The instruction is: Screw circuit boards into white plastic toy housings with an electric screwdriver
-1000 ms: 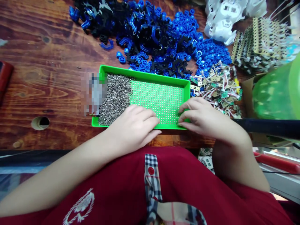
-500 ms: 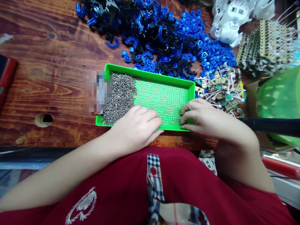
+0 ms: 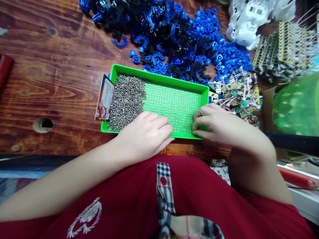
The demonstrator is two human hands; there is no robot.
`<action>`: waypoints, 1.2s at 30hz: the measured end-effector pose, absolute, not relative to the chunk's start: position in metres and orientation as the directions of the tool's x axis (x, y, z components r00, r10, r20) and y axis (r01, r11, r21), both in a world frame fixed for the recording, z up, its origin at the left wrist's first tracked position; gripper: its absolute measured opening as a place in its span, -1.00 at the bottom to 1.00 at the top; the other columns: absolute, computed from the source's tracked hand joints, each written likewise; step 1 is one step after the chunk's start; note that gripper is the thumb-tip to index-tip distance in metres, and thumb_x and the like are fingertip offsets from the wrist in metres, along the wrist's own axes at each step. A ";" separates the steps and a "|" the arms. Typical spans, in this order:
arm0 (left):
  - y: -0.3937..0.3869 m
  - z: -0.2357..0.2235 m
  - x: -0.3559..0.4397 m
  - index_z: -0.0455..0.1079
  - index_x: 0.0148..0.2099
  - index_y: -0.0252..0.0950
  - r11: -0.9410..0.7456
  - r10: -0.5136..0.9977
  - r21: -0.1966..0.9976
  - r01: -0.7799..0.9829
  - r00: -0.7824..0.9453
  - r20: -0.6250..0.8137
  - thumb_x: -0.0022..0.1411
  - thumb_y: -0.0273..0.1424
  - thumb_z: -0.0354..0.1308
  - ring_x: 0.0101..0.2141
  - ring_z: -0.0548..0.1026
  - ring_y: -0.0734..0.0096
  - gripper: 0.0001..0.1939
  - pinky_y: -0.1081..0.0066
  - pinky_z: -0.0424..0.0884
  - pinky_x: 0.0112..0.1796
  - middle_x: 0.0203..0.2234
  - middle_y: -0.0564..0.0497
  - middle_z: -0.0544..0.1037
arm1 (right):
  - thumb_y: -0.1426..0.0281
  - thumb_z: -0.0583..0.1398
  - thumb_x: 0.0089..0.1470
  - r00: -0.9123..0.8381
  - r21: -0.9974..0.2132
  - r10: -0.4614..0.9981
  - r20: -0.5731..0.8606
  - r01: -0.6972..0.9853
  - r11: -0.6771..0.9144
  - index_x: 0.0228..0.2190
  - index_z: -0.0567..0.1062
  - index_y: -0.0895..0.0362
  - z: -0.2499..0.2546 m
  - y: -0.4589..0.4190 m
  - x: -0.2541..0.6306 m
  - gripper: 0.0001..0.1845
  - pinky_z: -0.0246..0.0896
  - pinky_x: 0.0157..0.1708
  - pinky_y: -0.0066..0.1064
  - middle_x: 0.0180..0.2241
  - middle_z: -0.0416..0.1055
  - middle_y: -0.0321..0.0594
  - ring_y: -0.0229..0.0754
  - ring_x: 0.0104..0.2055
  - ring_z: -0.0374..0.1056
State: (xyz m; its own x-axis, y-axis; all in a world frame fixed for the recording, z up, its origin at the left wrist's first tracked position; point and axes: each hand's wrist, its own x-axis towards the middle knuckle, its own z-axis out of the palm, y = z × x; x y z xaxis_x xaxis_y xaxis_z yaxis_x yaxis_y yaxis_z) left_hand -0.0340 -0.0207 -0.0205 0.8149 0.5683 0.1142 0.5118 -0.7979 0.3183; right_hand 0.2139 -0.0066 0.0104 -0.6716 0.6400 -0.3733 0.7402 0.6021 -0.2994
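Observation:
A shallow green tray (image 3: 164,78) lies on the wooden table in front of me. A heap of small silver screws (image 3: 128,103) fills its left part. To the right, the tray's green dotted bed (image 3: 171,103) carries rows of tiny shiny bits, one per spot. My left hand (image 3: 147,134) is closed over the front wall, fingers inside and thumb outside. At the front right corner my right hand (image 3: 211,122) curls over the end wall, its fingertips down inside the tray; whether they also pinch a screw cannot be seen.
Behind the tray spread piles of blue and black plastic parts (image 3: 171,36). Wired circuit boards (image 3: 239,93) lie at right, near stacked board panels (image 3: 279,49), white shells (image 3: 249,26) and a green tub (image 3: 296,103). A printed card (image 3: 104,99) leans at the tray's left end.
The view has shifted slightly. Both hands keep their places on the tray, and the screw heap looks the same. The card at the left end, blurred out before, now shows clearly.

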 end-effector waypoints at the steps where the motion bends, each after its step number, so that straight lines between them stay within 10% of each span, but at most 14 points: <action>1: -0.021 -0.020 -0.034 0.43 -0.24 -0.28 -0.799 0.567 0.318 0.511 0.816 0.114 0.28 -0.28 -0.04 -0.30 0.44 0.21 -0.74 0.25 0.26 -0.30 -0.33 -0.03 0.53 | 0.36 0.15 0.05 -0.675 -0.298 0.635 -0.376 0.737 0.606 -0.44 0.52 0.05 0.010 -0.006 0.214 -0.87 0.09 -0.10 -0.26 -0.31 0.34 -0.21 -0.17 -0.21 0.19; 17: -0.021 -0.019 -0.034 0.43 -0.25 -0.29 -0.797 0.564 0.333 0.504 0.817 0.115 0.28 -0.29 -0.02 -0.32 0.44 0.24 -0.75 0.27 0.25 -0.30 -0.35 -0.04 0.53 | 0.34 0.16 0.04 -0.668 -0.328 0.658 -0.347 0.744 0.582 -0.40 0.51 0.06 0.018 -0.010 0.213 -0.88 0.11 -0.08 -0.22 -0.28 0.37 -0.19 -0.14 -0.18 0.23; 21: -0.021 -0.019 -0.034 0.43 -0.29 -0.29 -0.793 0.569 0.335 0.509 0.815 0.111 0.26 -0.30 0.00 -0.32 0.44 0.25 -0.77 0.28 0.25 -0.31 -0.38 -0.04 0.53 | 0.37 0.17 0.05 -0.572 -0.533 0.802 -0.172 0.739 0.412 -0.35 0.47 0.09 0.036 -0.036 0.218 -0.90 0.18 -0.18 -0.31 -0.33 0.37 -0.20 -0.19 -0.22 0.28; 24: -0.020 -0.018 -0.034 0.43 -0.35 -0.28 -0.813 0.545 0.324 0.483 0.828 0.135 0.27 -0.31 -0.01 -0.38 0.42 0.28 -0.76 0.29 0.24 -0.36 -0.44 -0.01 0.51 | 0.40 0.17 0.08 -0.596 -0.817 0.687 -0.417 0.577 0.005 -0.22 0.43 0.07 0.034 -0.069 0.218 -0.82 0.18 -0.43 -0.51 -0.41 0.35 -0.29 -0.36 -0.41 0.26; 28: -0.019 -0.020 -0.035 0.42 -0.41 -0.27 -0.853 0.501 0.276 0.442 0.842 0.200 0.25 -0.34 0.03 -0.48 0.38 0.32 -0.77 0.31 0.21 -0.43 -0.52 0.02 0.48 | 0.26 0.14 0.11 -0.376 -0.692 0.594 -0.711 0.225 -0.686 0.01 0.29 0.12 0.001 -0.105 0.206 -0.56 -0.08 -0.65 -0.58 -0.54 0.20 -0.39 -0.46 -0.61 0.05; 36: -0.021 -0.021 -0.037 0.40 -0.45 -0.29 -0.888 0.459 0.200 0.415 0.837 0.299 0.18 -0.37 0.11 -0.52 0.36 0.33 -0.82 0.33 0.20 -0.48 -0.57 0.01 0.48 | 0.41 0.18 -0.02 -0.288 -0.436 0.610 -0.738 -0.487 -0.757 -0.46 0.41 0.23 -0.027 -0.115 0.179 -0.89 -0.19 -0.71 -0.59 -0.64 0.16 -0.37 -0.49 -0.68 -0.05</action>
